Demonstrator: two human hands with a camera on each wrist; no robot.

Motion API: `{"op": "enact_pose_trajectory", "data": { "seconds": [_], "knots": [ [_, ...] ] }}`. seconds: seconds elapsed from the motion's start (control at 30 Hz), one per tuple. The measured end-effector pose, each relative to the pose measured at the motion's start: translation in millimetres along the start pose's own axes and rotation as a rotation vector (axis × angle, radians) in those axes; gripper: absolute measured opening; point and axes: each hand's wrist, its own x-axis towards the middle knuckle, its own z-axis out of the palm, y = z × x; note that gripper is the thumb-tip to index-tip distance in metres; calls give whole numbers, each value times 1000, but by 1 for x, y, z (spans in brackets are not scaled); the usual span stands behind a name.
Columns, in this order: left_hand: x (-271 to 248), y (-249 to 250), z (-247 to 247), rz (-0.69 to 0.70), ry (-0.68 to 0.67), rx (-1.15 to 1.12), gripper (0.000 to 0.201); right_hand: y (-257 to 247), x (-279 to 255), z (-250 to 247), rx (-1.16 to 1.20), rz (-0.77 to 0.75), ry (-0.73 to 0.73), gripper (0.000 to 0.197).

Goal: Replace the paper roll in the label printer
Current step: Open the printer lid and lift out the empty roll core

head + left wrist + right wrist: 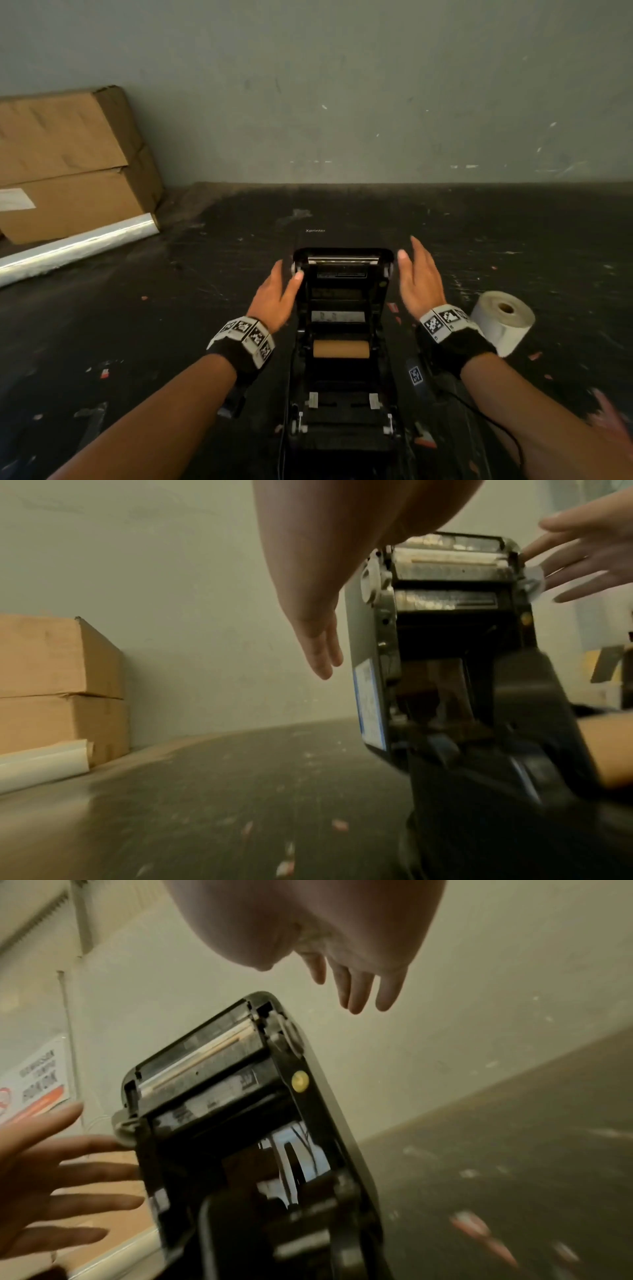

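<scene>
Your right hand (308,931) hangs at the top of the frame, palm down, its fingers (356,993) straight and loose above the raised lid (219,1069) of the label printer (274,1150), touching nothing. The lid stands tilted, its underside toward you, with a pale roller bar near its top edge and a round yellow button (299,1080) on its right side. Your left hand (44,1172) comes in from the lower left, fingers spread and straight, one fingertip at the grey latch tab (123,1126) on the lid's left edge. To the right lies the dark, speckled surface (514,1137); behind it stands a pale wall (445,1001). A printed sign (37,1080) hangs at the far left.
</scene>
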Motion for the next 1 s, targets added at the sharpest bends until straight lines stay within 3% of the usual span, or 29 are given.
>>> {"op": "enact_pose_trajectory", "data": {
  "seconds": [0.13,0.3,0.37,0.53,0.67,1.0],
  "knots": [
    [-29,-34,11,28,-131,94,59,29,-52,6,-65,125,-67,48],
    [-49,-40,37,154,-296,234,48,52,-84,35,-405,-50,-467,50],
    [-51,-39,42,157,-307,276,50,53,-90,43,-483,-95,-538,49],
    [-53,-38,50,134,-279,326,49,45,-95,49,-524,-86,-524,48],
    [-58,-31,53,107,-231,270,47,40,-95,49,-423,-67,-473,44],
    [-64,7,41,43,56,-18,44,8,-92,27,-166,-129,-206,39]
  ]
}}
